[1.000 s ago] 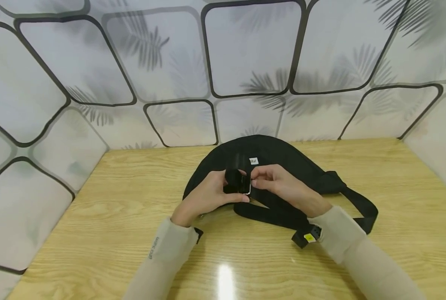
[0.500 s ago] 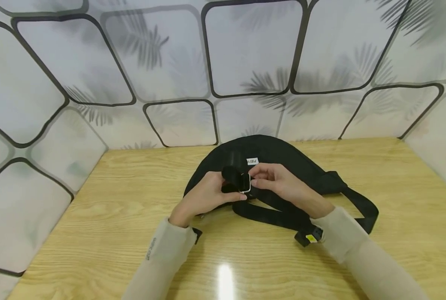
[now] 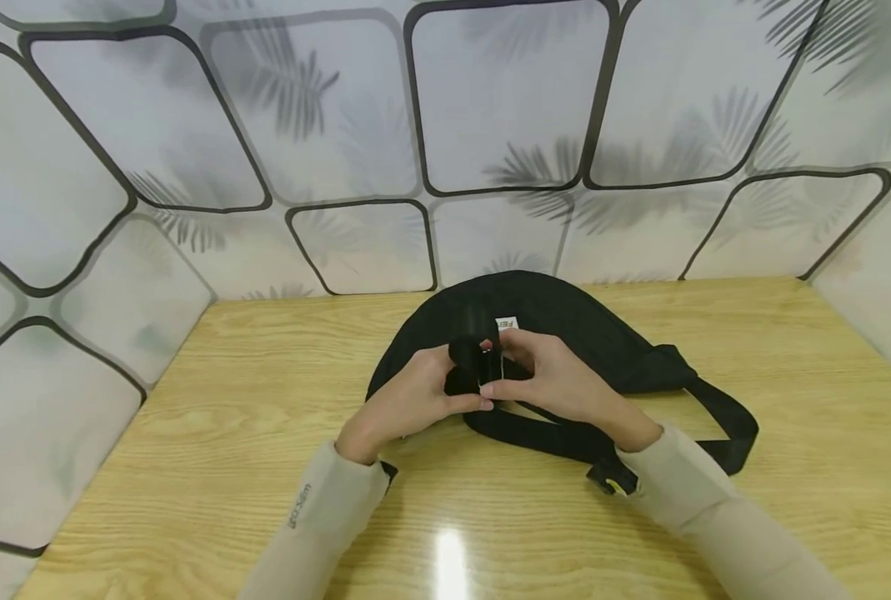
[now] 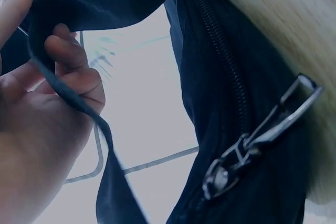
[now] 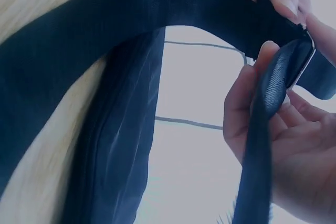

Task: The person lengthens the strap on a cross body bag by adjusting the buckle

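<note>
A black bag (image 3: 565, 321) lies on the wooden table, its black strap (image 3: 535, 432) looping out in front and to the right. Just over the bag, my left hand (image 3: 411, 398) pinches a raised part of the strap. My right hand (image 3: 565, 383) pinches the strap at a thin metal buckle (image 5: 305, 61), thumb close to the left thumb. In the left wrist view, strap webbing (image 4: 115, 3) runs across the fingers of a hand (image 4: 52, 108), and a metal zipper pull (image 4: 283, 114) hangs on the bag. The right wrist view shows webbing passing through the buckle.
The wooden table (image 3: 212, 400) extends on both sides of the bag and in front of it. Behind stands a pale patterned backdrop (image 3: 505, 100) with dark outlines. A strap loop (image 3: 738, 425) lies right of my right wrist.
My right thumb has moved down and left to the buckle's lower edge, near the left thumb. The buckle has turned and shows less of its frame. The bag has stayed in place.
</note>
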Demonstrator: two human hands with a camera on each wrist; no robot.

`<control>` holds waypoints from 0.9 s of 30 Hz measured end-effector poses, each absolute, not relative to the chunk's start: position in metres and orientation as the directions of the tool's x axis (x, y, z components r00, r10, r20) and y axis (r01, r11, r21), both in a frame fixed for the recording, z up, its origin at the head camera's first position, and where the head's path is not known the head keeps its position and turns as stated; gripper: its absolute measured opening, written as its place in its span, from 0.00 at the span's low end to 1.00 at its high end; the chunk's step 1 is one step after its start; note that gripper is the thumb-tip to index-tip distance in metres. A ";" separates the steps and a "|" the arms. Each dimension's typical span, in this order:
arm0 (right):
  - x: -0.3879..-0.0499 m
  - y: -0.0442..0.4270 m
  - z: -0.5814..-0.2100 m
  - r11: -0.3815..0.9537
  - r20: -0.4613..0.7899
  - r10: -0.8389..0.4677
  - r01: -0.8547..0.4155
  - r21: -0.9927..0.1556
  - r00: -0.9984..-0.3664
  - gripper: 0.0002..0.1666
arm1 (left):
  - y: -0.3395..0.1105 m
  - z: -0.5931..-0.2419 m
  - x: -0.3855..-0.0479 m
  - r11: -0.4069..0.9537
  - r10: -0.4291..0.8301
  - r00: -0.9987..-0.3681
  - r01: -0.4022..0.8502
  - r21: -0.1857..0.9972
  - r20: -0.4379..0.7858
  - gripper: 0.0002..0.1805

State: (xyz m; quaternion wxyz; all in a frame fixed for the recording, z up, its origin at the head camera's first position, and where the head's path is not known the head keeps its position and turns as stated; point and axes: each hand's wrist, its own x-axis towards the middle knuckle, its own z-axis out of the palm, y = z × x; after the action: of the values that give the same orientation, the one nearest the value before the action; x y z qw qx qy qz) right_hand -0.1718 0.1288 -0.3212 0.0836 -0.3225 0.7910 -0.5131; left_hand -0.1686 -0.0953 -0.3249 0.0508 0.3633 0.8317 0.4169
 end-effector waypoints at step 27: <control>-0.173 0.136 -0.318 0.349 0.277 -0.572 -0.534 -0.770 -0.772 0.26 | -0.099 -0.323 -0.170 0.428 0.659 -0.735 0.542 0.723 0.160 0.21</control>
State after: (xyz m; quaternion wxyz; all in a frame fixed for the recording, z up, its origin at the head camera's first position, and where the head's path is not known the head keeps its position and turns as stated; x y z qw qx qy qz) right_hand -0.1734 0.1358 -0.3185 0.0204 -0.3368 0.8209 -0.4607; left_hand -0.1699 -0.0987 -0.3232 0.0737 0.3566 0.8418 0.3984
